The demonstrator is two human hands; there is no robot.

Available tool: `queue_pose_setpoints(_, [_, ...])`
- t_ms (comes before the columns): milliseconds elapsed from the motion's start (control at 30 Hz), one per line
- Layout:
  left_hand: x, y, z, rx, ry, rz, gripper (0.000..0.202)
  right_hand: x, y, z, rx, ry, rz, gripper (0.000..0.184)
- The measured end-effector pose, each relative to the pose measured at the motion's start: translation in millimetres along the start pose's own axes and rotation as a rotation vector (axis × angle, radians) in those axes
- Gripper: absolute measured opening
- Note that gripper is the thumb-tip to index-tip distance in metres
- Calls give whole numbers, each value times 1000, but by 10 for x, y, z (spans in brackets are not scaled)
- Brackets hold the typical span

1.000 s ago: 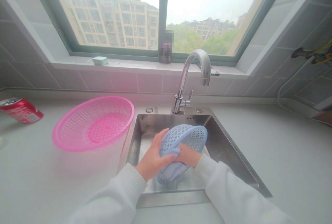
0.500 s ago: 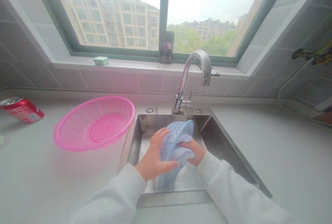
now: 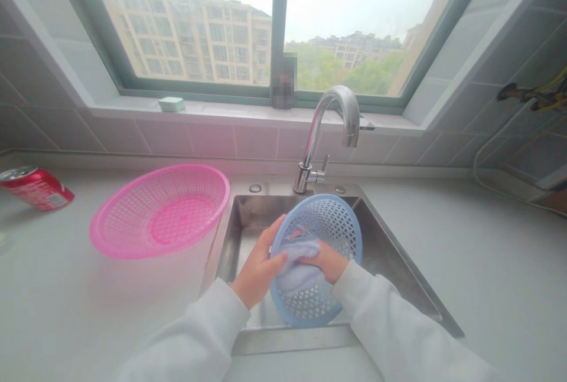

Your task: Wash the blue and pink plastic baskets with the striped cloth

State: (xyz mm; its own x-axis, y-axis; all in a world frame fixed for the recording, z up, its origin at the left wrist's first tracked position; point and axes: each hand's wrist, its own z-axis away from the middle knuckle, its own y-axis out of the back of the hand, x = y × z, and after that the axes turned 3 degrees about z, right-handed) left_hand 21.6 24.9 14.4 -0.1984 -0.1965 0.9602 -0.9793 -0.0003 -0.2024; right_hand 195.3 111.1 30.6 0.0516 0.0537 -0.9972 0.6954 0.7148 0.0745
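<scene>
A light blue plastic colander (image 3: 343, 222) is held tilted over the steel sink (image 3: 392, 276), its inside turned toward me. My left hand (image 3: 261, 267) grips its left rim, thumb on the inner side and fingers behind. Inside the colander, my right hand (image 3: 326, 261) is closed on a pale bluish-white cloth (image 3: 301, 276) pressed against the perforated wall. The cloth hides part of the right fingers and the colander's bottom.
A pink plastic basket (image 3: 115, 222) stands on the counter left of the sink, with a red drink can (image 3: 38, 188) farther left. The chrome faucet (image 3: 349, 110) arches over the sink's back. A green soap bar or sponge (image 3: 171, 104) lies on the windowsill.
The colander has turned from nearly edge-on to showing its open inside. My right hand and the cloth have shifted slightly left within it, while my left hand keeps its hold on the rim.
</scene>
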Motion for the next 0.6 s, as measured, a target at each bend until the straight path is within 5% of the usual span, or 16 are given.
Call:
queue_pose_setpoints(100, [10,25,-3,74,39,36,82,23,-7,-3,-227,32,293,37])
queue_pose_setpoints(200, [36,51,0,101,39,-89,77,45,-4,-6,-300,48,350,41])
queue_pose_setpoints(467, [7,40,3,63,-61,-113,68,-46,-33,36,-19,-12,-65,37])
queue_pose_setpoints(600, [12,31,20,71,-81,-20,70,-65,-47,27,-102,-43,-16,34])
